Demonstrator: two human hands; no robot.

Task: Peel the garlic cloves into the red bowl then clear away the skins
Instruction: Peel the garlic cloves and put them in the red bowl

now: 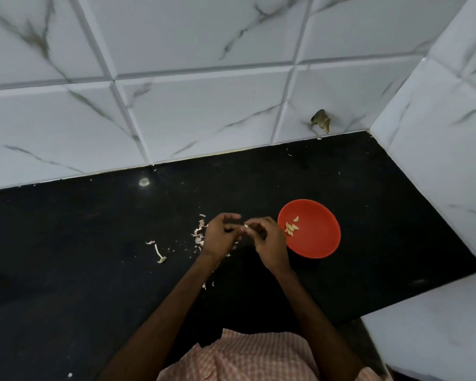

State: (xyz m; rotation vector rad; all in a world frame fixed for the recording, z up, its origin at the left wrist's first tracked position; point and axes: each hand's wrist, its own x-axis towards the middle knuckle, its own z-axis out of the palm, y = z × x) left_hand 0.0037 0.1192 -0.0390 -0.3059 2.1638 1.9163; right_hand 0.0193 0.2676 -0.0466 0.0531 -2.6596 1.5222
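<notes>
Both hands meet just above the black table (94,243), a little below the picture's centre. The left hand (220,237) has its fingers curled loosely, thumb and forefinger reaching toward 3 o'clock. The right hand (267,243) is curled the same way, its fingertips pointing toward 9 o'clock. Between the two sets of fingertips sits one pale garlic clove (246,226), pinched from both sides, so each hand is narrowly closed on it. Whether its skin is partly off is too small to tell.

Just at 3 o'clock of the right hand, touching its outline in this view, stands the red bowl (319,243) on the table. Inside it, toward its 9 o'clock side, lie several peeled cloves (292,228) in a small cluster.

At 9 o'clock of the left hand, partly hidden behind it, is a heap of garlic skins (199,232). Further out toward 8 o'clock lies a thin dry stem piece (159,253), with small flakes scattered between it and the hand. A few more flakes (208,284) rest at 6 o'clock of the left hand, beside the forearm.

Beyond the table, at 12 o'clock, rises a white marble-patterned tiled wall (204,105), with a chipped hole (321,123) low down toward 1 o'clock. At 6 o'clock, the person's checked garment (245,358) shows.
</notes>
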